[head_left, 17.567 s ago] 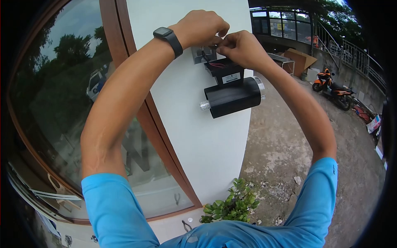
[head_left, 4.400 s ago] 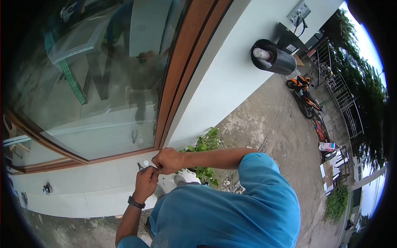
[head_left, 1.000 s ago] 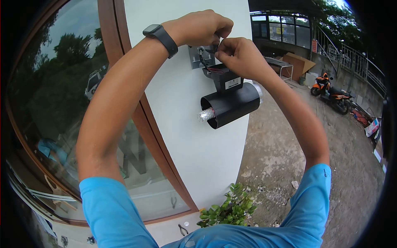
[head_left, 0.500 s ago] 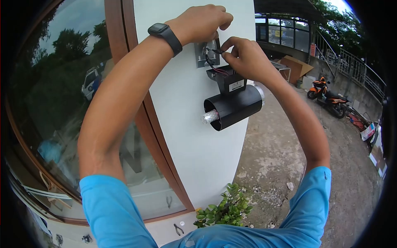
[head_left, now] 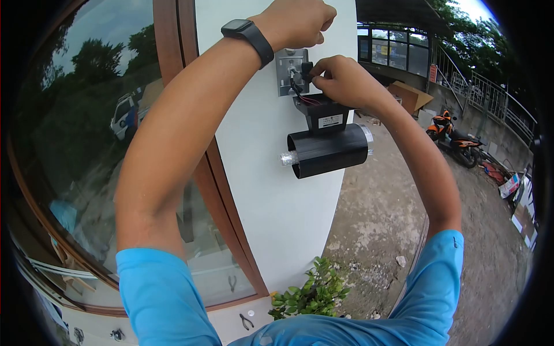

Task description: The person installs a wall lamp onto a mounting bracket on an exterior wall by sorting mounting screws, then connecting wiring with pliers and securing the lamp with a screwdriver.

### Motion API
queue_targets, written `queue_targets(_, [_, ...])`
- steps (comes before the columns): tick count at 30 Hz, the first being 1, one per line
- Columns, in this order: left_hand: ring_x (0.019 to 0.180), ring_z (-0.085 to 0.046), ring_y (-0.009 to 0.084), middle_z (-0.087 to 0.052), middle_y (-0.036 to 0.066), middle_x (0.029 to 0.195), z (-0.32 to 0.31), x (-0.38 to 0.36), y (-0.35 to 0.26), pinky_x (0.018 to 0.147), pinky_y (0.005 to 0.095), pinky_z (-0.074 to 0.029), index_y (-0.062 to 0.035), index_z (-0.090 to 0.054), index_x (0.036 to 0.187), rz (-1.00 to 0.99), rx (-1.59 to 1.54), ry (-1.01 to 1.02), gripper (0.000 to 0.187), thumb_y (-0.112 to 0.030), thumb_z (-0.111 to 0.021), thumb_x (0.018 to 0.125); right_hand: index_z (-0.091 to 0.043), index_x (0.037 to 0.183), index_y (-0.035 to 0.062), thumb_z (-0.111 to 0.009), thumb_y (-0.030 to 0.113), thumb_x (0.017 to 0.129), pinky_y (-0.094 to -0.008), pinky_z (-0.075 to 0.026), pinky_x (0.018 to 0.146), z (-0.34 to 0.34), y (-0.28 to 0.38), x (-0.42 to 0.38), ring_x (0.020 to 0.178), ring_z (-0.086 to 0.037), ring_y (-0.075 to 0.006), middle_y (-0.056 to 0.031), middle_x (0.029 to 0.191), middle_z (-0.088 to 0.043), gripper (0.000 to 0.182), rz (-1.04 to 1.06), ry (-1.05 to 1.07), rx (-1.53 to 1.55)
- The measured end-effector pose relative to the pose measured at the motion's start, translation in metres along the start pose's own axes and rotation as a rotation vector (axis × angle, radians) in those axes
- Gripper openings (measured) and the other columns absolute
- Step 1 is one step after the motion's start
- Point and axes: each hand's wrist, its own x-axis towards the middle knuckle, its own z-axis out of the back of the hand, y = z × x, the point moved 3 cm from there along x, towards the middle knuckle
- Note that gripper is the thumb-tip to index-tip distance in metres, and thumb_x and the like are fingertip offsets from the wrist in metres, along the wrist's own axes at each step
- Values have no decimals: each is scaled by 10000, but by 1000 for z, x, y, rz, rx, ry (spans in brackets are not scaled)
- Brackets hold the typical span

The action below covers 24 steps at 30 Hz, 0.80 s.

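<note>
A black cylindrical wall lamp (head_left: 329, 153) hangs by its wires just below a metal mounting plate (head_left: 284, 81) on the white wall. My right hand (head_left: 343, 81) pinches a small flat black piece (head_left: 307, 70), like tape, beside the dark wires (head_left: 296, 86) at the plate. Above the plate, my left hand (head_left: 297, 23) is closed with its fingers curled downward; what they hold is hidden. Clear plastic wrap (head_left: 288, 158) sticks out of the lamp's open end. A label (head_left: 330, 121) shows on the lamp's box-shaped bracket.
A brown-framed glass door (head_left: 173, 40) stands left of the wall. Below are a leafy plant (head_left: 309, 294) and pliers (head_left: 246, 321) on the pale ledge. An orange and black motorbike (head_left: 456, 138) is parked on the ground at the right, near a railing and cardboard.
My left hand has risen slightly away from the plate, leaving more of it visible. More of the black piece shows at my right fingertips. The lamp has shifted slightly in view.
</note>
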Motion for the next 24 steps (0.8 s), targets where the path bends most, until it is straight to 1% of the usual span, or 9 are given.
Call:
queue_targets(3, [761, -668, 297, -689, 147, 794, 10, -17, 6, 690, 383, -548, 11, -672, 1004, 70, -181, -45, 219, -178, -685, 895, -729, 1061, -32, -597, 214, 894, -310, -480, 639, 5, -4, 13, 647, -606, -152, -106, 755, -690, 325, -171, 270, 157])
queue_targets(4, [798, -684, 286, -705, 145, 837, 7, -26, 9, 714, 376, -553, -3, -694, 982, 140, -249, 2, 215, -196, -702, 887, -734, 1021, -20, -601, 244, 884, -281, -422, 597, 4, -5, 14, 608, -534, -116, -50, 709, -648, 326, -228, 300, 214])
queue_targets(6, [872, -714, 265, -738, 139, 923, -11, -52, 12, 763, 363, -563, -32, -738, 940, 283, -382, 99, 209, -230, -735, 871, -737, 993, 4, -609, 258, 878, -284, -373, 567, 3, -7, 14, 587, -480, -106, -25, 683, -620, 307, -278, 333, 274])
queue_targets(8, [757, -619, 178, -695, 79, 821, -29, -79, 8, 700, 311, -495, -28, -731, 928, 384, -516, 98, 256, -282, -711, 914, -733, 922, 52, -610, 269, 876, -282, -287, 527, 3, -6, 13, 571, -400, -87, 10, 652, -577, 254, -346, 351, 309])
queue_targets(9, [699, -571, 135, -673, 49, 770, -39, -89, 7, 669, 285, -462, -26, -727, 923, 434, -582, 95, 284, -308, -700, 935, -741, 908, 65, -626, 269, 867, -281, -279, 520, 3, -7, 14, 568, -399, -81, 18, 651, -578, 237, -378, 365, 346])
queue_targets(14, [677, -560, 115, -673, 37, 774, -70, -99, -4, 645, 280, -454, -31, -755, 1056, 561, -743, 94, 279, -275, -681, 941, -755, 911, 111, -645, 277, 869, -274, -242, 493, 5, -6, 17, 542, -376, -54, 52, 634, -564, 204, -411, 390, 407])
queue_targets(16, [621, -547, 100, -660, 43, 736, -78, -97, -4, 599, 262, -440, 1, -741, 1116, 633, -757, 89, 306, -239, -659, 944, -723, 903, 77, -605, 260, 879, -261, -248, 493, 7, -3, 17, 534, -370, -56, 45, 621, -552, 219, -412, 430, 440])
queue_targets(19, [524, -503, 81, -617, 18, 652, -79, -90, -5, 506, 257, -394, 18, -728, 1135, 601, -706, 129, 311, -204, -647, 933, -709, 911, 60, -581, 255, 887, -251, -240, 482, 7, -4, 18, 524, -364, -52, 43, 619, -546, 234, -445, 453, 497])
queue_targets(24, [436, -391, 47, -523, -36, 555, -74, -81, -4, 419, 243, -249, -38, -725, 958, 838, -1042, 334, 191, -213, -674, 903, -721, 955, 46, -578, 247, 901, -251, -251, 476, 6, -8, 20, 526, -374, -53, 37, 629, -554, 253, -459, 441, 499])
